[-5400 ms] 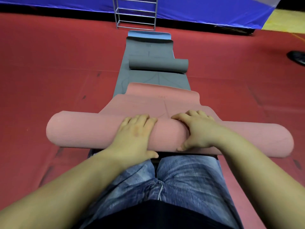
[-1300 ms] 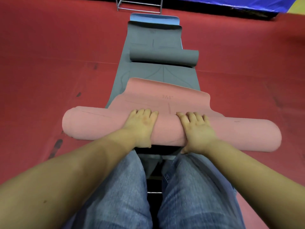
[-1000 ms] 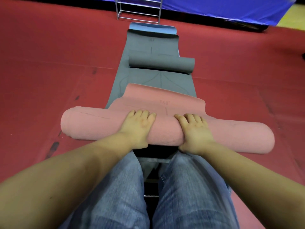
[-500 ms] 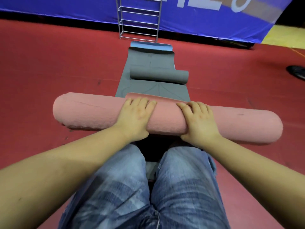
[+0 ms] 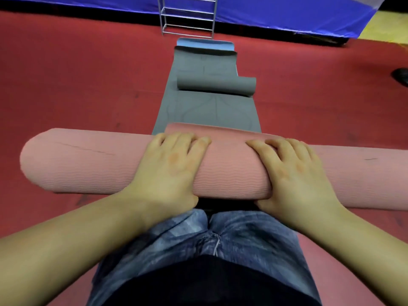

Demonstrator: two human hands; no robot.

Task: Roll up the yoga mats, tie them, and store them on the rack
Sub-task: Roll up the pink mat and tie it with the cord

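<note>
Far left, bare red floor, scuffed with a few dark marks. Coming in from there is the rounded left end of the pink mat, a thick roll lying crosswise on the floor, just in front of the person's knees. Its surface is salmon pink with a fine wavy ribbed texture, and there's a thin dark crease line running along the left part.

Now the left hand: palm down on top of the roll, fingers together and draped over its far side, thumb low at the near edge. It presses on the mat rather than wrapping it. Between the hands the ribbing shows most clearly, and a last short flap of the pink mat peeks out at the far side, its edge lying on the grey mat spread flat beyond.

That grey mat stretches away toward the far wall, with faint printed lines on it. On it lies a grey roll, crosswise. Past its far end a strip of a blue mat shows, and beyond that stands the metal rack against a blue banner.

The right hand mirrors the left, flat on the roll, fingers spread slightly over the top. The roll runs on to the right, out of frame. Near, blue jeans.
</note>
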